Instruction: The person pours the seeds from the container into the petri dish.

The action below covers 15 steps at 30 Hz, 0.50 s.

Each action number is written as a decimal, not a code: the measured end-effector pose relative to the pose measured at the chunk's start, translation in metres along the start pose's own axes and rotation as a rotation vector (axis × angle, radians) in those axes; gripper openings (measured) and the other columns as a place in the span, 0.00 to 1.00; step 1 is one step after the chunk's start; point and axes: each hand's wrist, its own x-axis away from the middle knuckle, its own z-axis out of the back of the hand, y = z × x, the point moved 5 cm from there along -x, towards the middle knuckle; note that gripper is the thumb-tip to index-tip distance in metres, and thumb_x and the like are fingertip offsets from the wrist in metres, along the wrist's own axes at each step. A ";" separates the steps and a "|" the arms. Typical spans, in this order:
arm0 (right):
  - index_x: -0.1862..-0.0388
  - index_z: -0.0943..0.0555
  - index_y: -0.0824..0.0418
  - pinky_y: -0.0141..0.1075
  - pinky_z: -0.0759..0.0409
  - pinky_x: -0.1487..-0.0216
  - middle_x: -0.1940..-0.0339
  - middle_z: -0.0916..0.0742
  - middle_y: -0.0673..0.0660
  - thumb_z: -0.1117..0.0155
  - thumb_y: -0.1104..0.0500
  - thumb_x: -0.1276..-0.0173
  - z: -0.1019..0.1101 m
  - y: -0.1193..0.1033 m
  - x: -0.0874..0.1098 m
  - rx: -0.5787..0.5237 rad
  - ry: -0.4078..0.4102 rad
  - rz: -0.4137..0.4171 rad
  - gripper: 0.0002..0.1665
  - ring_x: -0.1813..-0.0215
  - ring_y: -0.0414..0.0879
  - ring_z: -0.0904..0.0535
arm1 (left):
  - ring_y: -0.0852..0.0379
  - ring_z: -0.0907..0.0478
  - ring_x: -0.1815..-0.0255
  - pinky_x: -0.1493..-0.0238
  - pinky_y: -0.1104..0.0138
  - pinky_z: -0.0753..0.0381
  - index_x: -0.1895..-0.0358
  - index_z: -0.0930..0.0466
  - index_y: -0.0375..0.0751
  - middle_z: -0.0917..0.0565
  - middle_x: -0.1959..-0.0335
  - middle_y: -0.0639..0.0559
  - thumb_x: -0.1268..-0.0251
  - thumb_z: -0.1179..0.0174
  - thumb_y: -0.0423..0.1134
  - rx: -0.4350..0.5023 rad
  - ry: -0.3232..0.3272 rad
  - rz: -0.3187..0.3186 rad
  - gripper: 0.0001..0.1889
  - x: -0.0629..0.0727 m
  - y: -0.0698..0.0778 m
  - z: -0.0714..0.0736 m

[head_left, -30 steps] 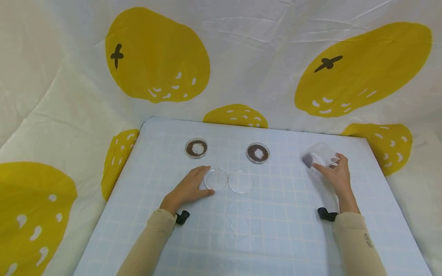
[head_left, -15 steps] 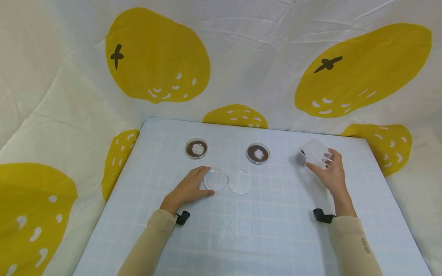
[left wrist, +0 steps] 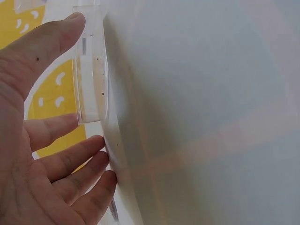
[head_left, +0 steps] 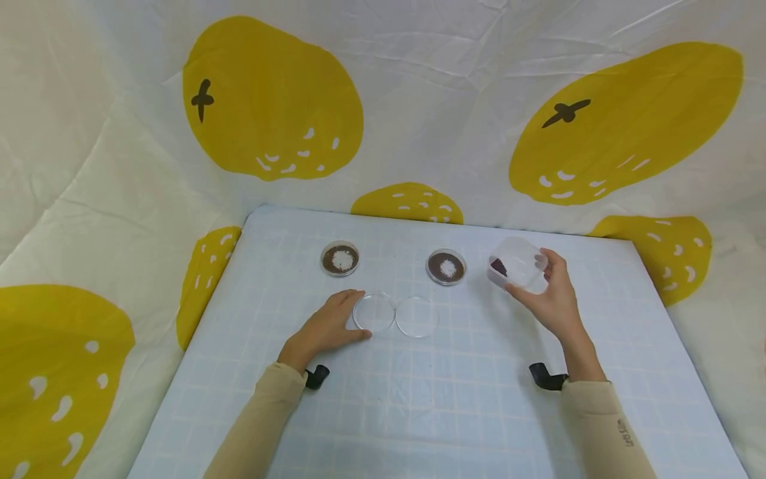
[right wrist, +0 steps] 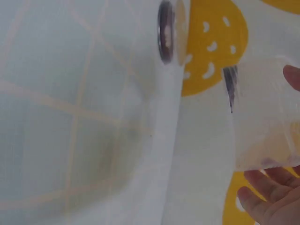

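My left hand (head_left: 326,326) steadies a clear petri dish (head_left: 374,313) on the table, thumb at its near side and forefinger at its far side. In the left wrist view this dish (left wrist: 92,70) sits between thumb and forefinger, the other fingers spread loosely. A second clear round dish piece (head_left: 417,317) lies against it on the right. My right hand (head_left: 553,296) grips a see-through plastic box (head_left: 520,259) by its sides, tilted to the left above the table. Dark reddish-brown stuff (head_left: 498,267) lies in the box's left corner, also seen in the right wrist view.
Farther back stand two round dishes of brown material topped with white bits, a left dish (head_left: 340,258) and a right dish (head_left: 446,267). The table (head_left: 395,412) has a pale blue checked cover. A white cloth with yellow fruit prints hangs behind and beside it.
My right hand has carried the box leftward, closer to the right brown-filled dish, and the box's inside now shows more. My left hand and the clear dishes have stayed in place.
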 end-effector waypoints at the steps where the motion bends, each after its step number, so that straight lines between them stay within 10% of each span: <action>1: 0.20 0.51 0.59 0.68 0.39 0.34 0.24 0.37 0.67 0.22 0.51 0.41 -0.002 -0.004 0.001 0.005 -0.001 0.012 0.60 0.27 0.69 0.41 | 0.45 0.42 0.25 0.28 0.50 0.38 0.22 0.41 0.45 0.37 0.25 0.45 0.42 0.28 0.56 0.002 -0.001 0.001 0.47 0.000 0.000 0.000; 15: 0.22 0.45 0.62 0.67 0.30 0.43 0.33 0.31 0.68 0.17 0.57 0.48 -0.036 -0.037 0.009 0.042 -0.037 0.262 0.61 0.38 0.64 0.33 | 0.45 0.50 0.21 0.26 0.50 0.45 0.22 0.42 0.44 0.44 0.21 0.44 0.42 0.29 0.56 -0.002 -0.023 0.024 0.48 -0.002 -0.002 -0.002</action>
